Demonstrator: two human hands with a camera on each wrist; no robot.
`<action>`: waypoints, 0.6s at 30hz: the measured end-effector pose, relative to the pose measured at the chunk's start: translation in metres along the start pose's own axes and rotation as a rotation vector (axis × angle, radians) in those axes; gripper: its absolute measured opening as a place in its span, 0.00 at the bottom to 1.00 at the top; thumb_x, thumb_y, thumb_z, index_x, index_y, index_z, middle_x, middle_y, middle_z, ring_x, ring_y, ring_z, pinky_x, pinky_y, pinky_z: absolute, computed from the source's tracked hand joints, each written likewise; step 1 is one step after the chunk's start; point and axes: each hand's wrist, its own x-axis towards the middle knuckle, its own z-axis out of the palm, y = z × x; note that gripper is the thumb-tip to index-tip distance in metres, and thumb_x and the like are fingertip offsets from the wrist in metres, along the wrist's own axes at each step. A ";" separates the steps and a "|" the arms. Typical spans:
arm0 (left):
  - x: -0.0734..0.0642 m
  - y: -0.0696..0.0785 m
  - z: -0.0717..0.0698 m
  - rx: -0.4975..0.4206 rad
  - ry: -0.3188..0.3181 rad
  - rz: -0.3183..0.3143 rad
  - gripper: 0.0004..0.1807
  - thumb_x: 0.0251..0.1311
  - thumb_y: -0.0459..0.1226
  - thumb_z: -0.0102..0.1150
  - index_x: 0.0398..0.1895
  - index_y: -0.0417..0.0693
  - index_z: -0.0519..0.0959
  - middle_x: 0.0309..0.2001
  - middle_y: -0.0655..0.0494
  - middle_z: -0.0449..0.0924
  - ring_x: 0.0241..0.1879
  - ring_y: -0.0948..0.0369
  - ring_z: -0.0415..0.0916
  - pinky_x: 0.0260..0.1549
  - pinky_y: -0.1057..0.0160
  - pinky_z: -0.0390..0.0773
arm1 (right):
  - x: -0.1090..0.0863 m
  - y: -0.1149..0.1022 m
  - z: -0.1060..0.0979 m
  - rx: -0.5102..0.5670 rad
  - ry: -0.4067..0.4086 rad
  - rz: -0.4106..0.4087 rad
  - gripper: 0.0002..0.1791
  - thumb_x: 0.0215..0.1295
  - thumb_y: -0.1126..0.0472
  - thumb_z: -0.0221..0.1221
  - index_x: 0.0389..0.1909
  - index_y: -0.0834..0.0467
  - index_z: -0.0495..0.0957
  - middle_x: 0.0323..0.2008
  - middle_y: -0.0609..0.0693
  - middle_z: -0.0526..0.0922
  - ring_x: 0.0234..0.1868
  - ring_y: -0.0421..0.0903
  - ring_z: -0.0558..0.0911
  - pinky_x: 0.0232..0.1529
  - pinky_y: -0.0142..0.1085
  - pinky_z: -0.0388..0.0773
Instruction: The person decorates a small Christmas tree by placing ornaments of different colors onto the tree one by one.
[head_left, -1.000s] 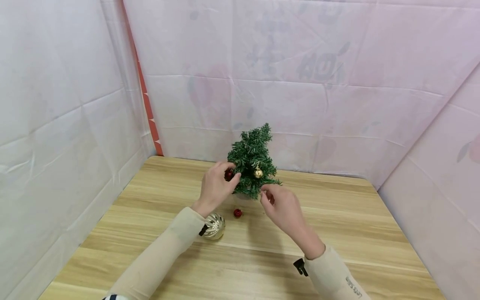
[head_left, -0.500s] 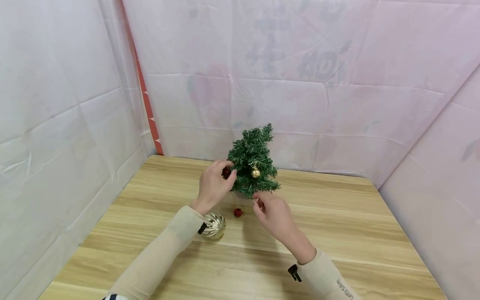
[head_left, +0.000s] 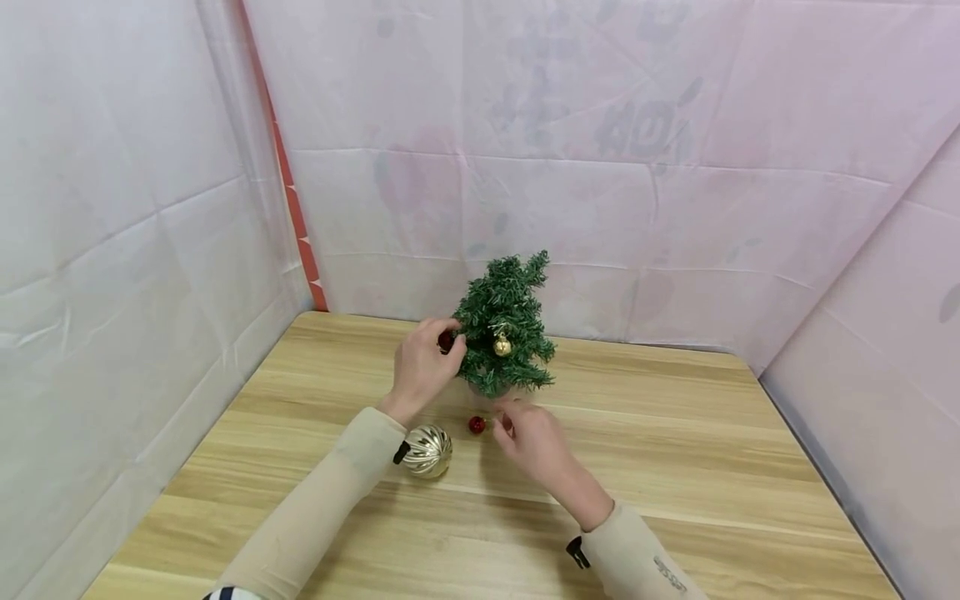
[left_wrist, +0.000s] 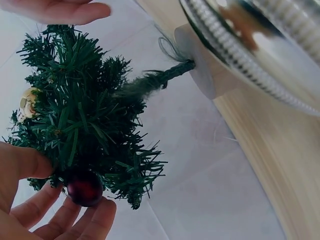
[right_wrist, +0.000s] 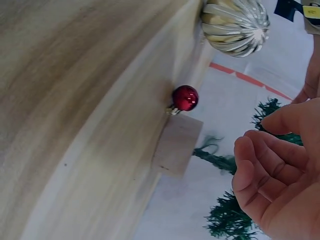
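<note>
A small green artificial Christmas tree stands toward the back of the table. My left hand grips its left side, the thumb at a branch and the fingertips behind a dark red bauble hanging there. A small gold bauble hangs on the front. Below the tree, a shiny red bauble lies on the table, beside its pale round base. My right hand is just right of that bauble, its fingers loosely curled around nothing and the thumb apart from them in the right wrist view.
A large ribbed gold bauble sits on the wooden table, close to my left wrist. Pale cloth sheets hang behind the table and along both sides.
My right hand has moved down and left from the tree's lower branches to beside the loose red bauble. The tree has turned slightly, its gold bauble shifting left along with my left hand.
</note>
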 end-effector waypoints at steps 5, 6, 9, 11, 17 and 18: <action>0.001 0.002 0.000 0.033 0.006 -0.001 0.11 0.63 0.38 0.62 0.46 0.47 0.85 0.44 0.50 0.85 0.26 0.61 0.79 0.20 0.63 0.74 | 0.002 0.007 0.006 0.001 -0.028 0.001 0.12 0.59 0.64 0.66 0.44 0.63 0.84 0.27 0.47 0.83 0.23 0.37 0.76 0.22 0.24 0.72; 0.001 0.003 0.000 0.040 0.009 -0.005 0.11 0.63 0.38 0.62 0.46 0.47 0.85 0.44 0.50 0.85 0.26 0.61 0.78 0.19 0.63 0.74 | 0.003 0.010 0.007 0.001 -0.038 -0.004 0.12 0.59 0.64 0.66 0.44 0.63 0.84 0.27 0.47 0.83 0.23 0.37 0.77 0.22 0.24 0.72; 0.000 0.007 0.002 0.051 0.016 -0.024 0.10 0.63 0.37 0.62 0.46 0.47 0.85 0.44 0.51 0.85 0.23 0.62 0.76 0.18 0.63 0.72 | 0.004 0.017 0.009 0.002 -0.076 -0.011 0.12 0.59 0.63 0.67 0.44 0.62 0.84 0.27 0.47 0.83 0.22 0.36 0.75 0.21 0.25 0.70; -0.001 0.009 0.002 0.057 0.018 -0.043 0.10 0.64 0.37 0.62 0.46 0.48 0.85 0.44 0.51 0.85 0.22 0.62 0.75 0.19 0.62 0.73 | 0.005 0.021 0.010 0.009 -0.095 -0.023 0.12 0.59 0.63 0.67 0.44 0.62 0.84 0.27 0.47 0.82 0.22 0.36 0.73 0.21 0.25 0.69; -0.002 0.016 0.003 0.076 0.015 -0.103 0.10 0.65 0.37 0.62 0.47 0.48 0.85 0.47 0.50 0.85 0.29 0.56 0.80 0.25 0.58 0.77 | 0.008 0.031 0.010 0.054 -0.131 -0.073 0.13 0.59 0.65 0.66 0.46 0.61 0.84 0.28 0.46 0.81 0.21 0.34 0.70 0.20 0.25 0.69; -0.001 0.017 0.003 0.080 0.015 -0.109 0.11 0.65 0.37 0.62 0.48 0.48 0.85 0.47 0.50 0.84 0.30 0.56 0.80 0.26 0.58 0.77 | 0.008 0.033 0.009 0.058 -0.138 -0.077 0.14 0.59 0.65 0.66 0.47 0.61 0.84 0.27 0.45 0.81 0.21 0.34 0.70 0.20 0.25 0.69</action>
